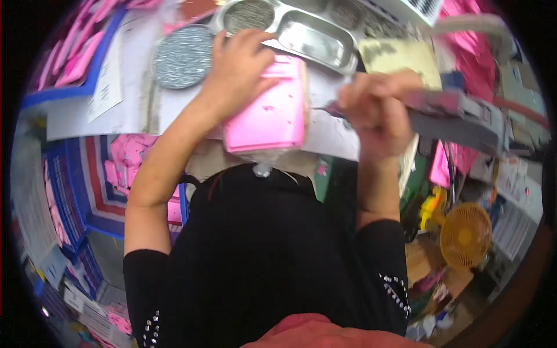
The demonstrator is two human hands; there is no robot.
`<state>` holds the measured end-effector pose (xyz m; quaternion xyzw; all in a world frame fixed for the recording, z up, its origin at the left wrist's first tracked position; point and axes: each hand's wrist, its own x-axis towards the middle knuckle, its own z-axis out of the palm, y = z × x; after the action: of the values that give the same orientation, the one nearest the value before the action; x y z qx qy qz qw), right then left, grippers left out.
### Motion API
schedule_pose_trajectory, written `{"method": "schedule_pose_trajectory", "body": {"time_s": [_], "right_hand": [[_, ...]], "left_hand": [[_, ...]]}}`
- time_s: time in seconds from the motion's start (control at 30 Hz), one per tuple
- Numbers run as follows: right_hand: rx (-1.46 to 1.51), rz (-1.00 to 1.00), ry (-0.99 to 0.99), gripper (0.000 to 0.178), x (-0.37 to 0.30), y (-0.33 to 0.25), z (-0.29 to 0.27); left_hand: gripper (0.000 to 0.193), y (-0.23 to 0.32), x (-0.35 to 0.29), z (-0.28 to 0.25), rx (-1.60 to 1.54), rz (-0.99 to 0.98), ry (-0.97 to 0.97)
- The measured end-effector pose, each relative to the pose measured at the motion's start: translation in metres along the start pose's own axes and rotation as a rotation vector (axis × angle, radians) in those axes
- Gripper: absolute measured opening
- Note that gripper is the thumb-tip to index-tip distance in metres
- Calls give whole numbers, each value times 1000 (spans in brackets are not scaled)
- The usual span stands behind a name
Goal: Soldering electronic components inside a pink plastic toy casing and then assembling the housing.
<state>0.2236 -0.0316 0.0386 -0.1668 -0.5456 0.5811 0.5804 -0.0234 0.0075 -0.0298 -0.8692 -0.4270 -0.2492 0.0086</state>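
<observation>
A bright pink plastic panel with small dark holes lies on the worktable in front of me, with clear plastic film at its near edge. My left hand rests over its far left corner, fingers apart, thumb on the pink surface. The fingertips reach the rim of a metal compartment tray. Left of that hand is a round dish full of small thin metal parts. My right hand, blurred, is closed around a grey power tool, apparently an electric screwdriver, its thin tip pointing left at the panel.
Blue bins of pink parts stand at the left, and another blue-edged tray sits at the far left. A stained yellowish pad lies beyond my right hand. An orange fan stands low on the right.
</observation>
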Motion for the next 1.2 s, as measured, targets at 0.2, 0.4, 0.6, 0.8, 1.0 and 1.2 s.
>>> {"method": "schedule_pose_trajectory", "body": {"time_s": [0.2, 0.4, 0.6, 0.8, 1.0, 1.2], "right_hand": [[-41, -95, -45, 23, 3, -40, -24], [86, -49, -4, 19, 19, 1, -25], [-40, -12, 31, 20, 29, 3, -18], [-109, -6, 134, 25, 41, 8, -16], [-313, 7, 304, 30, 48, 3, -17], [-344, 36, 384, 28, 45, -5, -35]], "left_hand": [[29, -67, -119, -79, -429, -359, 882], [45, -101, -577, -25, -1158, -1711, 1689], [50, -82, -380, 17, -822, -1779, 1294], [38, -146, -76, -89, -157, -527, 692], [57, -235, 106, -64, 626, -384, 724], [83, -211, 194, -100, 486, -636, 129]]}}
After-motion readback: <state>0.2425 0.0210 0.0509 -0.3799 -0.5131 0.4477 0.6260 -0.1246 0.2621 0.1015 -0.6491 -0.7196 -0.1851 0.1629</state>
